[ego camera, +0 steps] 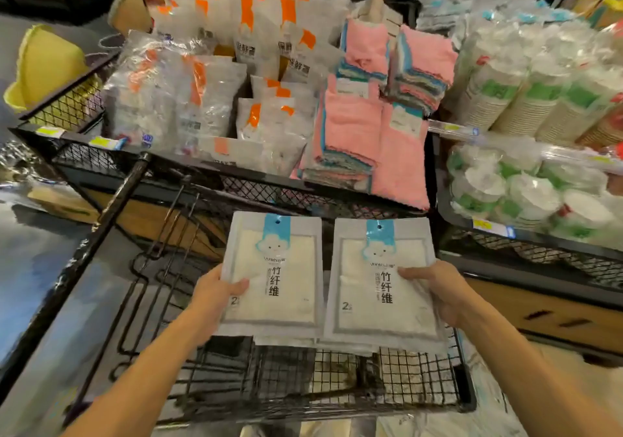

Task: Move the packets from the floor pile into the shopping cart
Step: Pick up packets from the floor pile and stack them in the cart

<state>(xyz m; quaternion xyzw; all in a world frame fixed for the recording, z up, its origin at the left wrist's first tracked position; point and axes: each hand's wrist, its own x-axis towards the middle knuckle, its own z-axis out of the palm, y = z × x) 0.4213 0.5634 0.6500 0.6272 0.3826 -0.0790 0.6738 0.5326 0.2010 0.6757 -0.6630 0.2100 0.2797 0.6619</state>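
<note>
1. While held side by side above the black wire-mesh shopping cart (337,379), 2 flat white plastic packets with blue cloud labels face up.
2. Left hand (215,293): thumb curled over the left packet (273,271), gripping its left edge.
3. Right hand (438,288): gripping the right packet (381,281) at its right edge.
4. Behind: black mesh shelf (269,183) stacked with pink folded cloths (371,126) and orange-labelled clear bags (202,92).
</note>
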